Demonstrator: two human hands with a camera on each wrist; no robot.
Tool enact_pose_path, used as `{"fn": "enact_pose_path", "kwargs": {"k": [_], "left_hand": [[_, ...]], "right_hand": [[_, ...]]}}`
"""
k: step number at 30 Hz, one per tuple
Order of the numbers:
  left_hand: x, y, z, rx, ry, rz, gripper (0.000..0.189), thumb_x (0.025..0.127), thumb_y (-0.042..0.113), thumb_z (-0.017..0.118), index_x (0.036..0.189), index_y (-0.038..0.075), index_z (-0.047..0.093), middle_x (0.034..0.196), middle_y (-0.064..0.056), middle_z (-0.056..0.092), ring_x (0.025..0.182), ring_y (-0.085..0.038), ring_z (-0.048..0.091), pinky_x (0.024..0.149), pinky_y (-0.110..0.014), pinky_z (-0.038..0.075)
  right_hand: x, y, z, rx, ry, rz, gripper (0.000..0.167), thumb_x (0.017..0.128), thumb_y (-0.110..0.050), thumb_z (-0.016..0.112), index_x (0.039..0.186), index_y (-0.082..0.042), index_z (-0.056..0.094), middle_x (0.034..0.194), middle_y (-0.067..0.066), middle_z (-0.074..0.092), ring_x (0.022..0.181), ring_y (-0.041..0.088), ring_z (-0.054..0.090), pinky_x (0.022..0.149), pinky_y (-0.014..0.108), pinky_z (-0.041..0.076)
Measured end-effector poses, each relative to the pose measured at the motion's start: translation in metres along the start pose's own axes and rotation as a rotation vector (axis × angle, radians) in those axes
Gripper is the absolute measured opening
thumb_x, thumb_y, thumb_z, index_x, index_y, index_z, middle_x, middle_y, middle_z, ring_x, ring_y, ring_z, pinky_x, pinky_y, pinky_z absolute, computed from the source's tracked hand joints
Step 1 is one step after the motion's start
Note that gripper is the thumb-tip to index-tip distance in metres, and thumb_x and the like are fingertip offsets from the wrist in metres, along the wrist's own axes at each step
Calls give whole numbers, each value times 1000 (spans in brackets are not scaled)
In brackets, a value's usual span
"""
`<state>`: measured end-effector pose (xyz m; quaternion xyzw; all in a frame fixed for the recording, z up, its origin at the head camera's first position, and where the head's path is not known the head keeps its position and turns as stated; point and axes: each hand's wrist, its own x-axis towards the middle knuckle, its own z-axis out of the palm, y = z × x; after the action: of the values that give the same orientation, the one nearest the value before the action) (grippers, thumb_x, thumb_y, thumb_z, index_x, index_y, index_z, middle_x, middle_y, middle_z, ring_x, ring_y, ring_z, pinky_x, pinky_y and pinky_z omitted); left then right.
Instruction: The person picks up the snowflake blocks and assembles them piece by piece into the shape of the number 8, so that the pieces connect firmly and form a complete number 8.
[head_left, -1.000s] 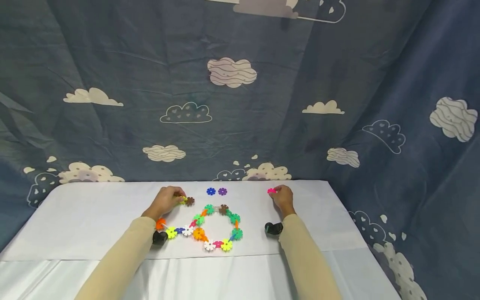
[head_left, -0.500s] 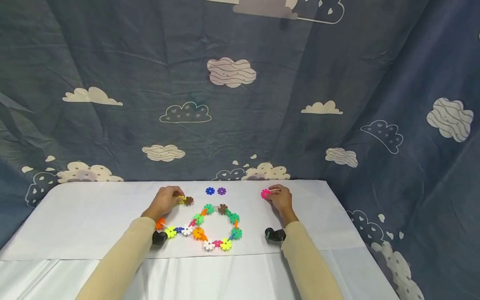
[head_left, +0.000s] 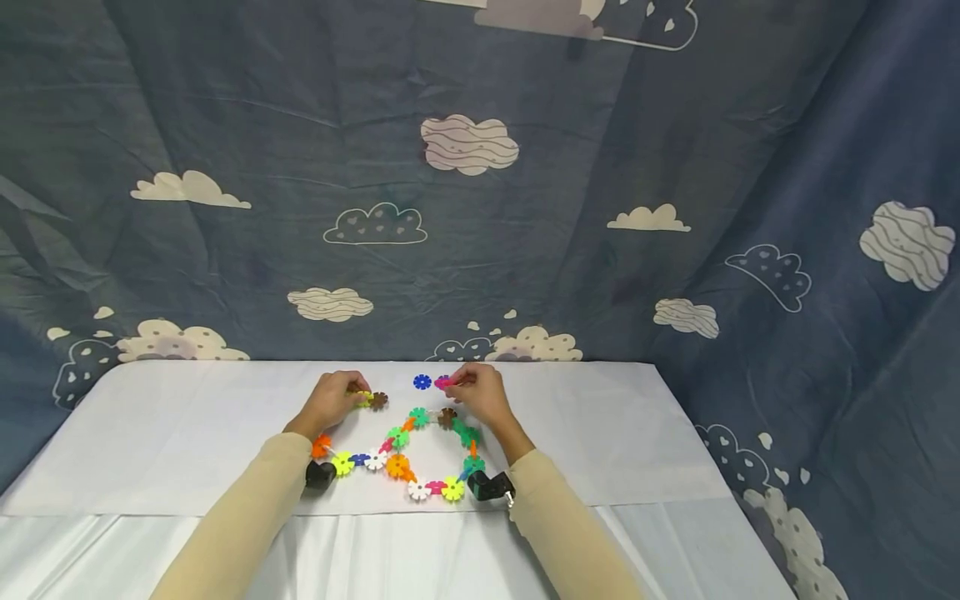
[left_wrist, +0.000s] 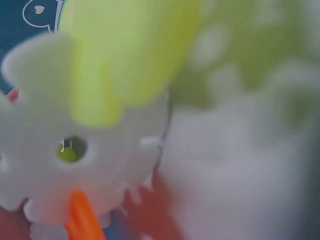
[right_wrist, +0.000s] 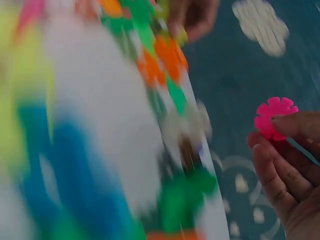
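Note:
My left hand (head_left: 330,402) pinches a yellow flower-shaped connector disc (head_left: 365,400) at the back of the table, left of centre. A brown disc (head_left: 380,401) sits at its right edge. Between thumb and fingertips, my right hand (head_left: 483,392) holds a pink flower disc (right_wrist: 276,112), seen notched and round in the right wrist view. In the head view that pink disc overlaps a purple disc (head_left: 445,378), mostly hidden behind it. Just to the left lies a loose blue disc (head_left: 422,382). The left wrist view is filled by a blurred yellow disc (left_wrist: 130,45) and a whitish disc (left_wrist: 40,115).
A ring of joined discs in several colours lies in front of the hands, including a yellow disc (head_left: 453,489). From its left side a short chain runs to an orange disc (head_left: 321,447). The right wrist camera (head_left: 491,485) overlaps the ring's edge. A dark curtain (head_left: 525,275) hangs behind.
My right hand has carried the pink disc leftward from the table's right side to over the purple disc. My left hand stays in place with the yellow disc.

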<state>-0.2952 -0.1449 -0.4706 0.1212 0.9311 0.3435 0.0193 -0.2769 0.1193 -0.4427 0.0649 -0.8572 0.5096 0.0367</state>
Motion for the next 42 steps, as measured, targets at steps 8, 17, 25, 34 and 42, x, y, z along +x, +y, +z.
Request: {"fn": "enact_pose_path", "kwargs": {"k": [8,17,25,34,42], "left_hand": [[3,0,0,-28,-6,-50,4,89,6,68,93,6,68,90,-6,67,96,-28,55,93,-49,41],[3,0,0,-19,-3,-41,4,89,5,67,93,7,68,90,-6,67,94,-27,57,91,-48,43],[1,1,-1,3,7,0,13,90,6,66,101,3,72,96,-10,71,98,-31,60,93,-49,43],[-1,0,-3,37,-51,16,20,91,6,63,109,1,72,112,-16,68,112,-38,57,99,-52,40],[2,-1,-2,-2,-71,2,24,97,16,58,109,-1,71,109,-15,70,111,-36,58,98,-52,42]], "right_hand": [[0,-17,48,-155,-72,-49,12,79,-6,78,71,-5,69,67,0,65,60,7,54,58,20,46],[-2,-15,73,-211,-66,-13,16,77,-9,80,66,-5,70,61,-3,59,59,8,48,56,20,42],[-4,-19,81,-242,-75,58,20,80,-17,80,66,-10,68,61,-5,56,59,9,48,53,20,40],[-6,-20,87,-287,-42,29,20,80,-17,79,65,-12,67,62,-5,57,59,9,48,54,21,41],[-3,-24,93,-339,-31,-19,14,81,-16,78,73,-11,67,62,-5,56,57,7,48,52,19,40]]}}
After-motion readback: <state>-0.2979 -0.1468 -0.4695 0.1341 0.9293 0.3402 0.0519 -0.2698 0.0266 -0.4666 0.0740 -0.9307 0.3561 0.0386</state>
